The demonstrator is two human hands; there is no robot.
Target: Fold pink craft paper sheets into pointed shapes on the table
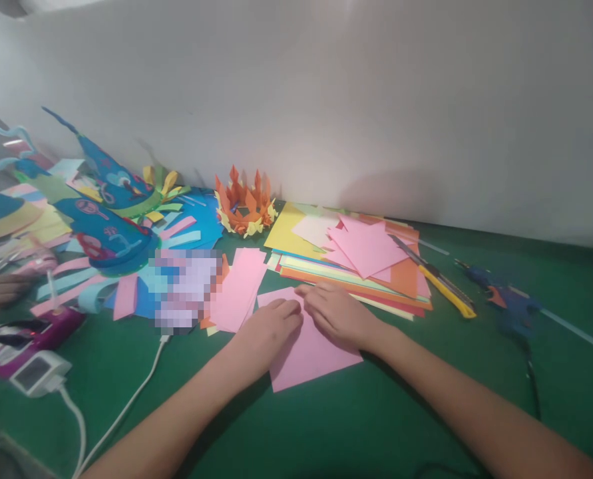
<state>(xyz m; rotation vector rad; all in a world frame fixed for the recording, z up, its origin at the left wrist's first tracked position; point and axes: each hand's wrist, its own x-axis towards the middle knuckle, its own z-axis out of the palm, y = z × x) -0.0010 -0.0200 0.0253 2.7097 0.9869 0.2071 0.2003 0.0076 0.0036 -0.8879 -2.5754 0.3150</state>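
A pink paper sheet [316,362] lies tilted on the green table in front of me. My left hand [276,326] rests on its left part, fingers curled and pressed onto the paper. On the upper right part is my right hand [333,309], its fingers bent together near the top edge, with the fingertips close to those of my left hand. What the fingertips pinch, if anything, is too small to make out. Pink strips [239,289] lie to the left, and a stack of coloured paper [346,286] with pink squares [369,246] on top sits just behind.
Yellow cutter [446,289] and blue glue gun [513,303] lie right. An orange paper crown [246,206] stands at the back. Blue cone hats [111,233], a power strip [31,339] and white cable [146,379] are left. Another person's hand [1,293] shows at the left edge.
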